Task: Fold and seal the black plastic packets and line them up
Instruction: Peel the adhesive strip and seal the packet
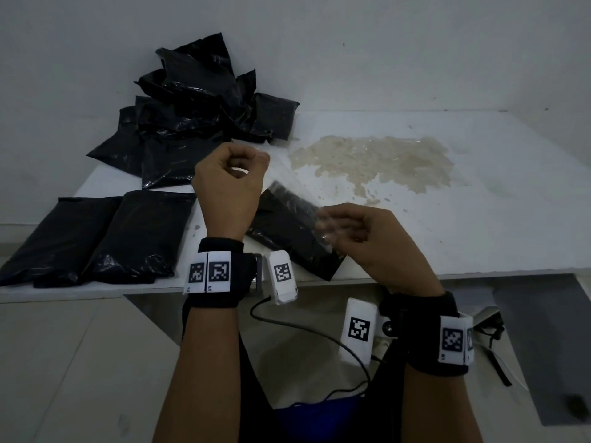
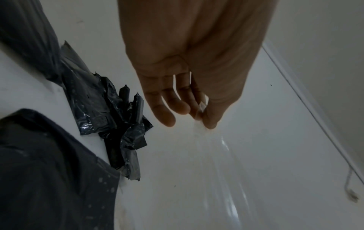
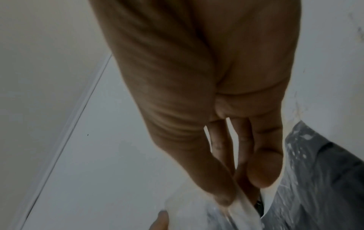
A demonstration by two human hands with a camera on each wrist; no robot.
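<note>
A clear plastic strip is stretched between both hands above a black packet that lies near the table's front edge. My left hand pinches the strip's far end between thumb and fingers; in the left wrist view the clear film runs down from that pinch. My right hand pinches the near end, thumb against fingers. Two flat black packets lie side by side at the front left. A heap of crumpled black packets sits at the back against the wall.
The white table carries a wide brownish stain at its middle right. The wall stands right behind it. Cables hang below the front edge near my wrists.
</note>
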